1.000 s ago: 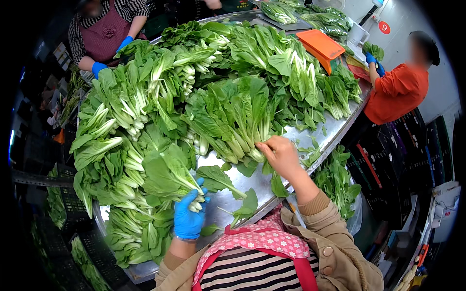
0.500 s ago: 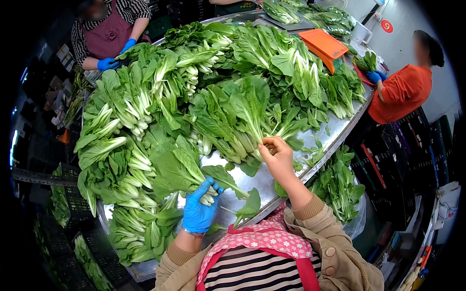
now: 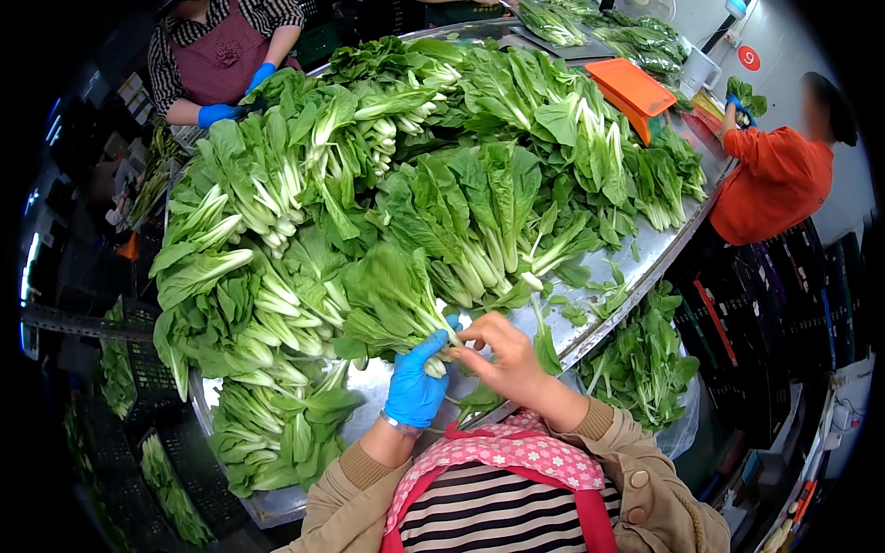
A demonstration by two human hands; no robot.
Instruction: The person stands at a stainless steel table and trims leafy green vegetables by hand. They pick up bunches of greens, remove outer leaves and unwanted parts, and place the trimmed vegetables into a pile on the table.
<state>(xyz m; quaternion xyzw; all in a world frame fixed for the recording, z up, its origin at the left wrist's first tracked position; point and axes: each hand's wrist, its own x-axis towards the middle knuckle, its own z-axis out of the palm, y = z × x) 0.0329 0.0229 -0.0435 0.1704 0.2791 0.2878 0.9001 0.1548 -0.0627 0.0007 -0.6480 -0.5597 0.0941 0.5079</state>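
Observation:
My left hand (image 3: 417,382), in a blue glove, is closed around the pale stalk ends of a bok choy (image 3: 395,300). Its green leaves point away from me and are slightly blurred. My bare right hand (image 3: 509,358) meets it from the right, thumb and fingers pinched at the base of the same stalks. Just beyond lies a row of bok choy heads (image 3: 484,217), stalks toward me. Loose leaves (image 3: 544,341) lie on the metal table (image 3: 373,392) to the right of my hands.
Heaped bok choy (image 3: 244,313) covers the table's left and far parts. An orange scale tray (image 3: 631,88) stands at the far right. Greens in a clear bag (image 3: 645,373) sit below the right edge. Two co-workers stand at the far left and right. Black crates (image 3: 175,452) line the left.
My right hand has left the row of bok choy and come over to the head in my left hand. My left hand has shifted right. The co-worker in orange has raised a bunch of greens.

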